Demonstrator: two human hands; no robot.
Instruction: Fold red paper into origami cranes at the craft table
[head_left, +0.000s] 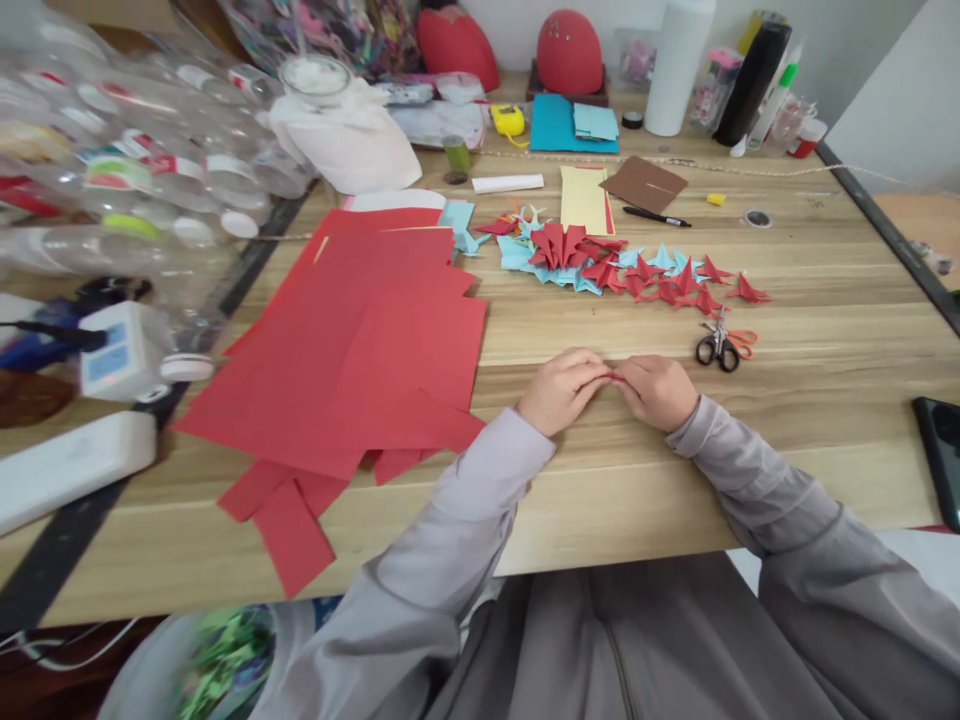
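My left hand (568, 388) and my right hand (657, 389) meet over the wooden table, fingertips pinched together. Between them a small sliver of folded red paper (613, 377) shows; most of it is hidden by the fingers. Beyond my hands lies a row of folded paper cranes (682, 280), red and light blue, with a fan-like red folded piece (559, 246) at its left. Scissors with black handles (718, 350) rest just past my right hand, over an orange-handled pair (744, 340). Left of my left hand spreads a pile of red paper sheets (360, 340).
Clear plastic bottles (172, 180) crowd the left side. At the back stand a white bottle (679, 70), a black bottle (754, 85) and a yellow tape measure (508, 121). A black pen (656, 216) lies beside brown paper (643, 184). A phone (941, 450) sits at the right edge.
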